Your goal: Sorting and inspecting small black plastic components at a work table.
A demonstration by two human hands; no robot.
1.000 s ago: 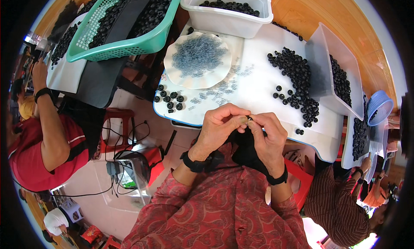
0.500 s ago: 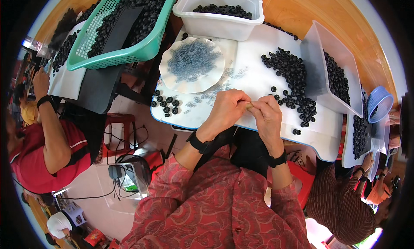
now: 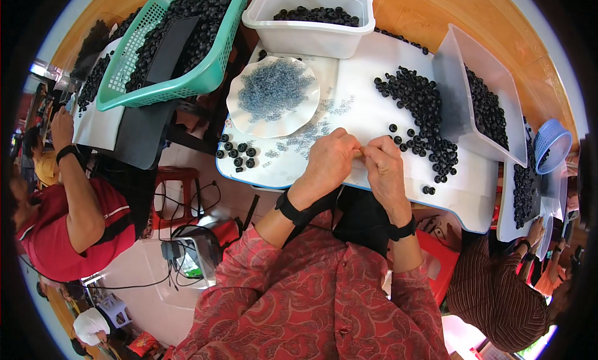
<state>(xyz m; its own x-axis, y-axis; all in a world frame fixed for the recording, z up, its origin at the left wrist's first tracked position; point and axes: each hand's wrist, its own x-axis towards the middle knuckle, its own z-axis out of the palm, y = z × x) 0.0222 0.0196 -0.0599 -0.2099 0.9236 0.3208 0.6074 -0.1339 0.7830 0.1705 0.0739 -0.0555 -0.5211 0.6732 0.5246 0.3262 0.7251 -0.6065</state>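
Observation:
Over the front edge of the white table, my left hand and my right hand meet at the fingertips. Both are closed in a pinch, and whatever lies between the fingers is hidden. A wavy-rimmed white plate heaped with small springs stands beyond my left hand. Loose springs are scattered beside it. Several black ring-shaped parts sit at the table's left corner. To the right of my right hand spreads a larger pile of black round parts.
A white tub of black parts stands at the back, a clear bin at the right. Left is a green basket. One person in a red shirt sits left, another in striped clothing right.
The view has shifted slightly. My hands stay together at the fingertips, and the fingers of my left hand have curled in more.

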